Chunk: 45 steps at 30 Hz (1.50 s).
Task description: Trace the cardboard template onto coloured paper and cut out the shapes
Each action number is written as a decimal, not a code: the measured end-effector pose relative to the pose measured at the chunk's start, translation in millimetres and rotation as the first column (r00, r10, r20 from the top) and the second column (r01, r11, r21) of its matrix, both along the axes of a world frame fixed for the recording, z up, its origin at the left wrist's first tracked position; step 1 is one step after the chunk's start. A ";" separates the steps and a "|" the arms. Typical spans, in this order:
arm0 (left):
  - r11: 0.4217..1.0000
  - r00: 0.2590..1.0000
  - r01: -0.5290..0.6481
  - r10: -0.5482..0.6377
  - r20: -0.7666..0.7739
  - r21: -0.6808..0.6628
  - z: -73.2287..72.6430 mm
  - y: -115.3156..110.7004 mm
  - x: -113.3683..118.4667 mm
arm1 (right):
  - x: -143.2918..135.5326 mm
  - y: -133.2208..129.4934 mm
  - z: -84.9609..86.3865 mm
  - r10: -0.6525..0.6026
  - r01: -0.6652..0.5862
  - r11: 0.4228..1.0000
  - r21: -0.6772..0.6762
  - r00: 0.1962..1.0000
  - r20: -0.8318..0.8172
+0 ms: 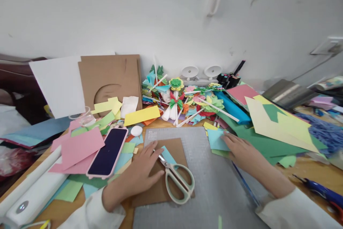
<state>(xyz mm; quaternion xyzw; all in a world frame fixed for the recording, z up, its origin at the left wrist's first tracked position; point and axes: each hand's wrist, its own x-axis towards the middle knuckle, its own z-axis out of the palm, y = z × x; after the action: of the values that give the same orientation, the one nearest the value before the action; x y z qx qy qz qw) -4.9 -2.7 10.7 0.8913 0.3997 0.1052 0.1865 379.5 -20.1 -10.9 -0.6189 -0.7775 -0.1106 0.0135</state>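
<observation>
My left hand (139, 172) lies spread over the left part of a brown cardboard piece (152, 191), its fingertips near the blades of pale-handled scissors (179, 182). A small light-blue paper strip (169, 155) lies beneath the blades. The cardboard rests on a grey cutting mat (211, 186). At the mat's upper right, my right hand (239, 150) touches the edge of a light-blue paper piece (217, 139) with its fingertips, a green piece showing under it. Whether the fingers grip the paper is hard to tell.
Left of the mat are a phone (108, 153), pink paper (81, 145) and a white device (33, 193). Paper flowers (177, 102) are heaped at the back. To the right lie green sheets (257, 139) and a blue-handled tool (318, 189).
</observation>
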 end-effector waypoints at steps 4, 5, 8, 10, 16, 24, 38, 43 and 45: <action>0.998 1.000 -0.013 0.012 -0.004 -0.056 -5.0 -7.2 -3.7 | 15.1 7.0 -4.7 0.035 -0.036 0.995 -0.089 0.999 -0.011; 0.996 1.000 -0.026 0.026 0.007 -0.080 -3.4 -8.7 -3.9 | 17.1 6.5 -0.8 0.015 -0.019 0.994 -0.104 0.999 -0.035; 0.989 0.995 -0.071 0.080 0.061 -0.130 3.9 -11.2 -2.5 | 19.6 2.3 22.2 -0.099 0.088 0.992 -0.085 0.986 -0.132; 0.985 0.987 -0.086 0.105 0.124 -0.147 7.4 -11.8 -1.4 | 16.8 -1.1 43.3 -0.158 0.161 0.987 0.002 0.969 -0.191; 0.935 0.910 -0.027 0.170 0.378 -0.355 2.5 -14.9 -1.0 | -36.8 6.8 83.8 0.032 0.109 0.945 0.309 0.908 -0.418; 0.957 0.932 -0.241 0.182 0.315 0.161 -10.6 21.9 -1.1 | -162.5 55.4 19.3 0.343 -0.304 0.939 0.163 0.871 -0.350; 0.928 0.992 -0.027 0.071 -0.105 0.370 -55.7 41.5 -15.0 | -198.0 46.0 -33.5 0.388 -0.378 0.921 0.092 0.874 -0.293; 0.913 0.987 -0.002 0.067 -0.145 0.408 -52.7 41.3 -17.9 | -197.1 47.5 -32.4 0.423 -0.401 0.906 0.138 0.853 -0.306; 0.900 0.989 0.017 0.050 -0.142 0.436 -52.4 41.7 -17.4 | -197.1 47.4 -31.3 0.421 -0.399 0.907 0.136 0.850 -0.317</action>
<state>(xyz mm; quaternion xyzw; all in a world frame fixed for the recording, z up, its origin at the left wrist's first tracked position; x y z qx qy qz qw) -22.2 39.0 -41.6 0.9124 0.3863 0.1262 -0.0490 182.4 27.3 -42.3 -0.4477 -0.8734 -0.0223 0.1906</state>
